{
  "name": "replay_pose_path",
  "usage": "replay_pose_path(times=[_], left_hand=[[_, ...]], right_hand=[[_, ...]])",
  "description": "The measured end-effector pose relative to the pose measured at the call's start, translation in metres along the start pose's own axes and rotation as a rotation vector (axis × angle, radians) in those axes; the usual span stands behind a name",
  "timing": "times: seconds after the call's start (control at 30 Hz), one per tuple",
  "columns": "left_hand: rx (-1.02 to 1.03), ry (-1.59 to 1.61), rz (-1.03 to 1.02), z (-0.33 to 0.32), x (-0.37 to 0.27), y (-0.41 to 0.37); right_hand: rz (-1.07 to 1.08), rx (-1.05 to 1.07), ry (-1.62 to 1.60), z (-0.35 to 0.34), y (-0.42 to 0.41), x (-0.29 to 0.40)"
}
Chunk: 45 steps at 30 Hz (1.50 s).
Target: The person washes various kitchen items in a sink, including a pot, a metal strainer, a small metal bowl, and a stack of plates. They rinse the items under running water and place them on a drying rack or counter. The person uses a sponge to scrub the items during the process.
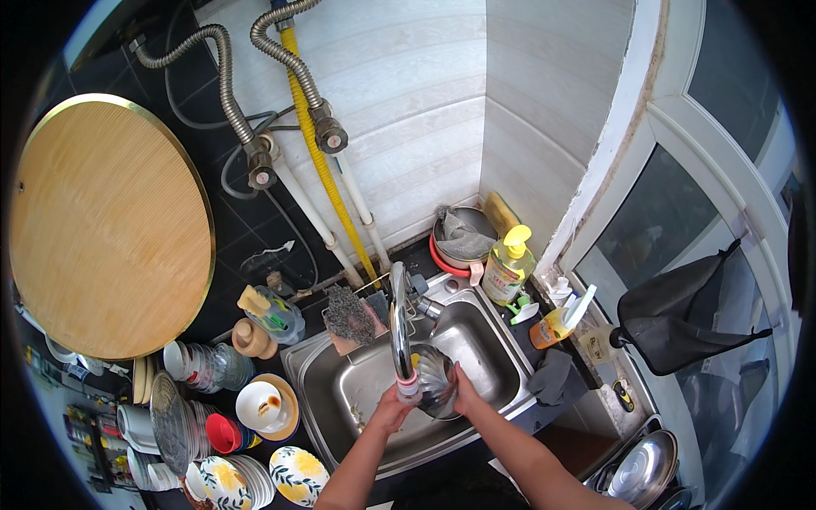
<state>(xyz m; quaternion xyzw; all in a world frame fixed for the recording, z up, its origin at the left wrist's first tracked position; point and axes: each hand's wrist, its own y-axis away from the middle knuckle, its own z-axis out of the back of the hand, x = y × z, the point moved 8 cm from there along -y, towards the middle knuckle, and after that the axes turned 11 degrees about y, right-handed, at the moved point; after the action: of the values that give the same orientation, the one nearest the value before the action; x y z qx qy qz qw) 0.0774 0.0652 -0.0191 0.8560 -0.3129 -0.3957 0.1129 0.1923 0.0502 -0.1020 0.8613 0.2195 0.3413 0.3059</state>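
Observation:
A ribbed, glassy bowl (440, 379) is tilted under the chrome faucet (399, 319), over the stainless steel sink (366, 376). My right hand (467, 393) grips its right edge, fingers along the outer side. At its lower left edge is my left hand (390, 411), its fingertips partly behind the pink-ringed faucet tip (408, 387). The faucet covers part of the bowl's left side. Small food scraps lie on the sink floor at the left. A steel wool scourer (349, 315) rests on a pink sponge (376, 319) in a rack at the sink's back rim.
Left of the sink stand a white bowl (258, 408), a floral plate (298, 475), red cups (223, 433) and stacked plates (255, 478). Behind the right corner are a soap pump bottle (508, 268) and a pan (468, 223). A grey cloth (551, 377) lies at the right.

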Motion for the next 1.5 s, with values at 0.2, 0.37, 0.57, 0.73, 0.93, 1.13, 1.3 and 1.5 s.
replay_pose_path(times=[0.2, 0.37, 0.57, 0.73, 0.93, 1.13, 1.3, 1.5], left_hand=[[0.060, -0.957, -0.200, -0.002, 0.006, -0.020], [0.191, -1.528, -0.159, 0.000, 0.031, -0.007], [0.119, -1.446, -0.502, -0.015, 0.004, 0.022], [-0.484, -1.444, -0.875, -0.013, -0.056, 0.051], [-0.418, -0.303, 0.147, 0.061, 0.015, 0.014], [-0.415, -0.260, 0.191, 0.083, 0.041, -0.001], [-0.456, -0.302, 0.217, 0.053, 0.031, 0.001], [-0.304, -0.259, 0.263, 0.036, 0.039, 0.000]], right_hand=[[-0.141, 0.313, 0.020, -0.048, 0.025, -0.014], [0.089, -0.049, 0.484, 0.006, -0.009, -0.020], [0.245, -0.411, 1.342, 0.071, -0.044, -0.008], [-0.092, -0.229, 1.231, 0.019, 0.021, 0.024], [0.378, -0.491, 1.897, -0.003, 0.036, 0.063], [0.377, -0.090, 0.668, -0.025, 0.017, 0.053], [0.797, -0.321, 1.783, -0.062, 0.051, 0.055], [0.655, -0.242, 1.820, -0.036, 0.011, 0.038]])
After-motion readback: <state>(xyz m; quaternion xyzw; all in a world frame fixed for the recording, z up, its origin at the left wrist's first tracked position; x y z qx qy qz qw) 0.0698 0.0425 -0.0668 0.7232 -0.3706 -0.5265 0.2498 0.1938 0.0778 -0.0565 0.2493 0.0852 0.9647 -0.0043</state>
